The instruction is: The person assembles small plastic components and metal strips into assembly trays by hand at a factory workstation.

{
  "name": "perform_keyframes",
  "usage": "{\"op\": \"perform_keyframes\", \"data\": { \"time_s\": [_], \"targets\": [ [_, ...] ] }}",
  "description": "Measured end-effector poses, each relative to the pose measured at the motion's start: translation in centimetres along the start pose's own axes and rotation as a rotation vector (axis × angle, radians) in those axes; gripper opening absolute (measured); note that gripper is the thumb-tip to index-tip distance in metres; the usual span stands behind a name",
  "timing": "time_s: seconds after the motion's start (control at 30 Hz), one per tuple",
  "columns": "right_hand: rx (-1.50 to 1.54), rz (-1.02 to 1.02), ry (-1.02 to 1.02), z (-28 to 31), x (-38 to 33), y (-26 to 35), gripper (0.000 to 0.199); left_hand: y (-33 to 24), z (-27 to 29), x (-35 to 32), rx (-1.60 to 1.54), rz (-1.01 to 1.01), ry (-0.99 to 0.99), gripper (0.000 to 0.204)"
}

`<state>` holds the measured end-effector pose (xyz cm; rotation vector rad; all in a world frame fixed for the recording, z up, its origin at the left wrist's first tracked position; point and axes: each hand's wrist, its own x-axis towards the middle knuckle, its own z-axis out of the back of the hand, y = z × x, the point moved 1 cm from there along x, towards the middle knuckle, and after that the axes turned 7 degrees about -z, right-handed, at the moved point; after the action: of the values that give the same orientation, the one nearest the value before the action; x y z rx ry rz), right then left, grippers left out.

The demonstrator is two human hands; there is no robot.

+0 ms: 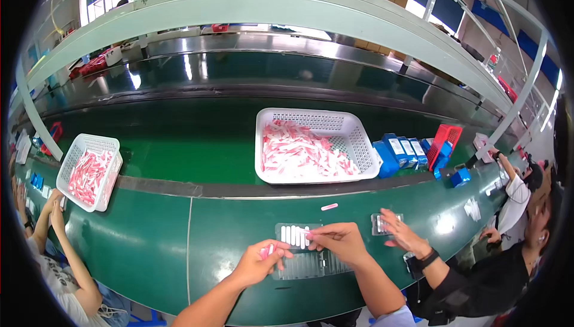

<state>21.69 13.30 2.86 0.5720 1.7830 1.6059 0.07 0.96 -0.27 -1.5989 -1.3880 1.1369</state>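
Note:
In front of me on the green bench lies a clear plastic case (299,270), with several white sticks (289,235) standing side by side in its far part. My right hand (342,240) reaches over the right end of that row, thumb and fingers pinching a small pink-and-white stick (309,236). Just left of the case, my left hand (258,262) is curled around pink-and-white sticks (267,251); how many is hidden by the fingers. One loose pink stick (329,207) lies on the bench beyond my right hand.
A white basket (365,168) of pink-and-white sticks stands ahead, another basket (113,174) at left. Blue boxes (399,152) and a red basket (445,141) sit to the right. A co-worker's hand (403,231) is over a second clear case (378,225). A pale shelf beam (239,13) crosses overhead.

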Motion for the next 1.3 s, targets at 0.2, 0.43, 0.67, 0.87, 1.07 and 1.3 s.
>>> {"op": "perform_keyframes", "data": {
  "time_s": [0.2,0.43,0.67,0.87,1.07,1.3],
  "targets": [
    [0.164,0.025,-0.108,-0.5,-2.0,1.5,0.016,0.3,0.8,0.3,-0.162,0.056,-0.078,0.020],
    [-0.777,0.481,-0.422,1.1,-1.3,1.2,0.012,0.1,1.6,0.5,-0.322,0.147,-0.059,0.030],
    [-0.538,0.062,-0.141,3.5,1.0,1.6,0.014,-0.8,1.4,0.2,-0.477,0.225,-0.061,0.034],
    [-0.886,0.312,0.016,3.0,2.9,0.8,0.036,-0.8,1.6,-0.1,-0.491,0.193,0.075,0.038],
    [-0.899,0.433,-0.175,3.0,3.0,-0.1,0.048,-1.5,1.1,-0.6,-0.444,0.128,0.130,0.042],
    [-0.482,0.460,-0.200,-2.7,0.5,2.7,0.027,-1.4,0.9,-0.7,-0.397,0.155,0.252,0.042]
  ]
}}
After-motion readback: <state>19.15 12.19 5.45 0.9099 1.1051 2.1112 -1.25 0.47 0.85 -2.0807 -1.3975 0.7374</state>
